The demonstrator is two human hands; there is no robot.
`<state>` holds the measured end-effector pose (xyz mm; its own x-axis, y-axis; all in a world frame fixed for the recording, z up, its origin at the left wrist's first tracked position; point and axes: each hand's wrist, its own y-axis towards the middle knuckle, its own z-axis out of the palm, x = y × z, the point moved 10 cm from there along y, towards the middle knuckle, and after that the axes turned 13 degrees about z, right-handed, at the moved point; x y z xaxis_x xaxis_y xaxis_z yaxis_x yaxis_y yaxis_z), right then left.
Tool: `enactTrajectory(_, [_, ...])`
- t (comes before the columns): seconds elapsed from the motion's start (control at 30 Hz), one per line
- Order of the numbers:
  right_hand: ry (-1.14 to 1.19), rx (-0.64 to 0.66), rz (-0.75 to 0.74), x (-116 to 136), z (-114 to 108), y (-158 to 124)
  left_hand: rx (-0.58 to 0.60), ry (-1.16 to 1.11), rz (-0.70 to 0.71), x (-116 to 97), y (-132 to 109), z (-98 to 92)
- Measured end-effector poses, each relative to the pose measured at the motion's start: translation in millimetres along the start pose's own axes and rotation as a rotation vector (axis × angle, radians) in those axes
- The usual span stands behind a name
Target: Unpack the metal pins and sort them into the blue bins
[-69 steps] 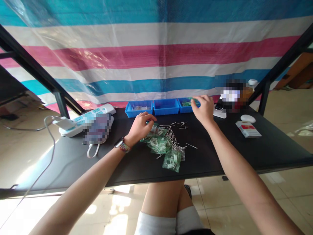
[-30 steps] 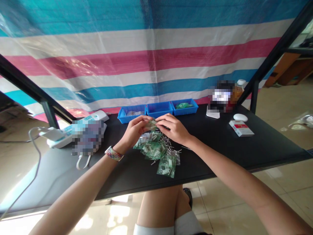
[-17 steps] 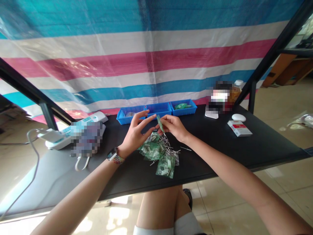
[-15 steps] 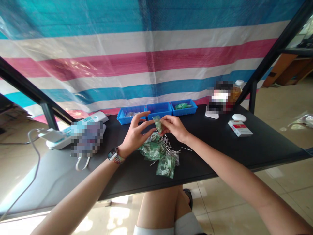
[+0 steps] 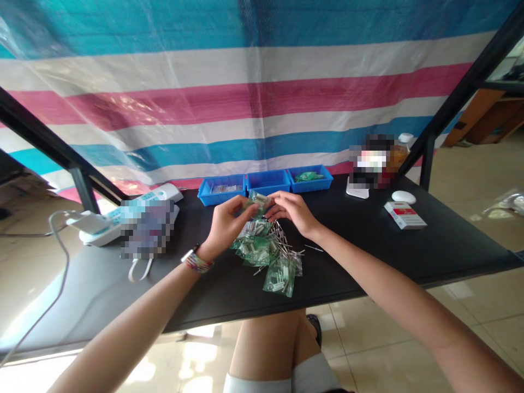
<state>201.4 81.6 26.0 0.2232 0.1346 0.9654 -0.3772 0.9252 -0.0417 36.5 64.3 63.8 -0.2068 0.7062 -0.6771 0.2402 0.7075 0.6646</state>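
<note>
Both hands meet above the black table [image 5: 409, 256]. My left hand [image 5: 226, 225] and my right hand [image 5: 292, 211] pinch the same small green plastic bag [image 5: 258, 201] between their fingertips, held just over a pile of similar green bags [image 5: 266, 254] with white parts inside. Thin metal pins [image 5: 286, 240] lie scattered beside the pile, under my right hand. A bracelet and watch sit on my left wrist.
Three blue trays [image 5: 268, 181] line the table's back edge; the right one holds green bags. A white power strip [image 5: 118, 218] with a cable lies at left. A red-and-white box [image 5: 404, 214] and a white oval object [image 5: 403, 196] sit at right.
My right hand came back from the right blue tray to the middle. Both hands lifted a small green bag, turned it, and now hold it lower and closer together.
</note>
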Motion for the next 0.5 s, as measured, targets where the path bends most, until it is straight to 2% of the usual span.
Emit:
enactTrajectory(0.13, [0.028,0.089,0.024,-2.2,15.0,-3.8,-0.037,-0.147,-0.101,9.9,-1.8,4.5])
enactTrajectory(0.23, [0.026,0.052,0.072,-10.9,14.2,-2.5,-0.016,-0.148,-0.122,11.3,-2.8,7.0])
enactTrajectory(0.3, [-0.003,-0.011,0.055,-7.5,2.1,0.5,0.012,-0.104,-0.128,12.0,-2.8,6.0])
enactTrajectory(0.4, [-0.142,-0.224,-0.157,28.7,-41.9,0.0,0.067,-0.02,-0.128,14.5,0.3,1.4])
enactTrajectory(0.5, [-0.496,-0.637,-0.482,82.2,-97.5,-23.3,0.238,0.112,-0.081,16.7,5.4,4.7])
